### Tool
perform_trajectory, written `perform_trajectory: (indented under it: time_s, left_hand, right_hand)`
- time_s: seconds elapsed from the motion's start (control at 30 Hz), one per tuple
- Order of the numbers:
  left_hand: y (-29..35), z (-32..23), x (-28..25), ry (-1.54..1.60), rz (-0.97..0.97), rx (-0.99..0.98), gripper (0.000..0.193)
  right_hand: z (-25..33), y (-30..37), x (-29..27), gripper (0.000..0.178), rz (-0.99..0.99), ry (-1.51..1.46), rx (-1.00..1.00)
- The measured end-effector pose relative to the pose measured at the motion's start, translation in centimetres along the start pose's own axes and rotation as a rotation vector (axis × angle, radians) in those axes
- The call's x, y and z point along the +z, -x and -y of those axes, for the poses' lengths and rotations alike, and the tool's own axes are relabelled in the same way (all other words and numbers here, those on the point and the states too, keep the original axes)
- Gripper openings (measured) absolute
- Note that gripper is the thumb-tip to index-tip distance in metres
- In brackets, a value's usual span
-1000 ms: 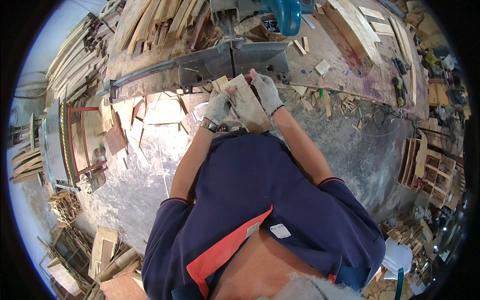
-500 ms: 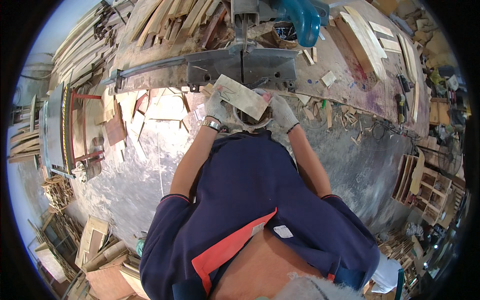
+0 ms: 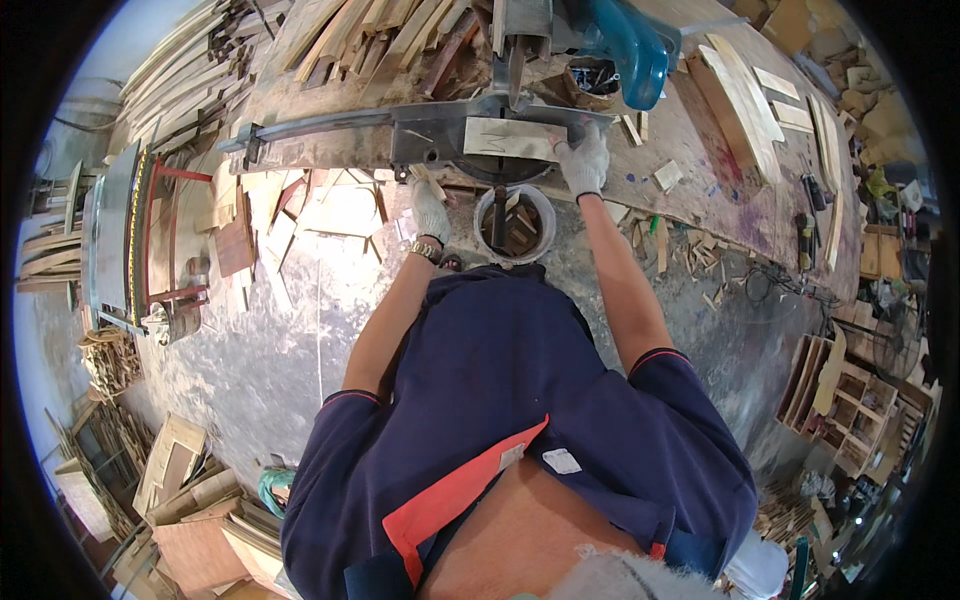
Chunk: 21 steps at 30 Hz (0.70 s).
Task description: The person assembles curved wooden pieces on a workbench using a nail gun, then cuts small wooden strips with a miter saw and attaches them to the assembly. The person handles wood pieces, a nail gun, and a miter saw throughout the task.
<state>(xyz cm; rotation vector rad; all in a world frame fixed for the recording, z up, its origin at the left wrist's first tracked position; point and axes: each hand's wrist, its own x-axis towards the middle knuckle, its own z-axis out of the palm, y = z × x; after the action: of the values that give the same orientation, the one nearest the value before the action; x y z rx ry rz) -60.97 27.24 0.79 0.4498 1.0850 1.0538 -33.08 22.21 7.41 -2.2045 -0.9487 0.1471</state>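
The wooden block (image 3: 508, 139) is over the saw base (image 3: 412, 143), toward its right edge; the right hand (image 3: 584, 166) grasps the block's right end. Whether the left hand (image 3: 430, 213) grips anything cannot be determined. The block is likely rigid and light; hold its ends.

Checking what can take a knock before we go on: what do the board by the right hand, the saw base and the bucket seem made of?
Board: wood, apparently unfinished; pale, matte face with dark marks. Saw base: probably metal, perhaps cast; dull dark grey, crisp straight edges. Bucket: likely plastic; whitish, smooth round rim, though painted metal can't be ruled out.
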Motion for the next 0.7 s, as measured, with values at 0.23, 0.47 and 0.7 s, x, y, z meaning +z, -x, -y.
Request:
perform_trajectory:
  time_s: [0.23,0.47,0.7]
  left_hand:
    - [1.4,-2.1,1.2,-0.817,0.040,0.575,0.056]
    - [-0.4,-2.3,3.2,-0.493,0.162,0.333,0.064]
    - [-3.1,-0.7,5.5,-0.073,0.123,0.141,0.044]
  right_hand:
    - [1.9,1.7,1.1,0.042,0.401,0.256,-0.377]
    - [2.4,-0.2,3.1,0.028,0.407,0.314,-0.426]
    - [2.5,-0.6,2.7,0.025,0.483,0.307,-0.378]
